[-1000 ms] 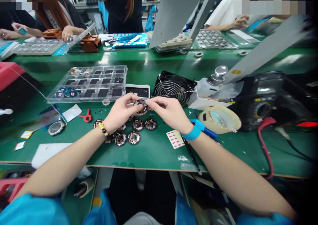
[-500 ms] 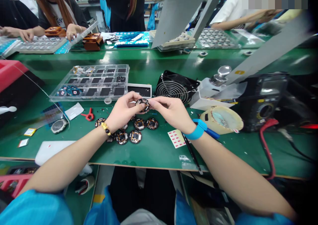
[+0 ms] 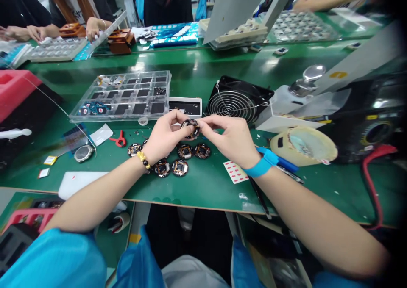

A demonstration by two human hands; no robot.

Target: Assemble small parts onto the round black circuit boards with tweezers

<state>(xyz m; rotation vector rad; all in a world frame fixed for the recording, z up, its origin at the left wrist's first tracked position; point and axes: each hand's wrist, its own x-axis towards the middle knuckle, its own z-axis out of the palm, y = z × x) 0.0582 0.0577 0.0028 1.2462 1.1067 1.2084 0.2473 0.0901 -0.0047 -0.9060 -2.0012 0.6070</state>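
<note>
My left hand is closed around a round circuit module, black-rimmed with small electronic parts, held up over the bench with its face tilted toward me. My right hand has thumb and forefinger pinched together at the module's right edge; whether anything small sits between them is hidden. Below lie several similar round modules, including one at the front and one to the right. Others are partly covered by my left hand and wrist.
Behind my hands are a clear compartment box, a narrow white tray and a black fan. To the right stand a round cream tub and a sticker sheet. A red clamp lies left. Co-workers sit opposite.
The camera view has shifted and tilted slightly, so the bench items appear displaced. Both hands keep their hold at the same module, with only slight finger movement.
</note>
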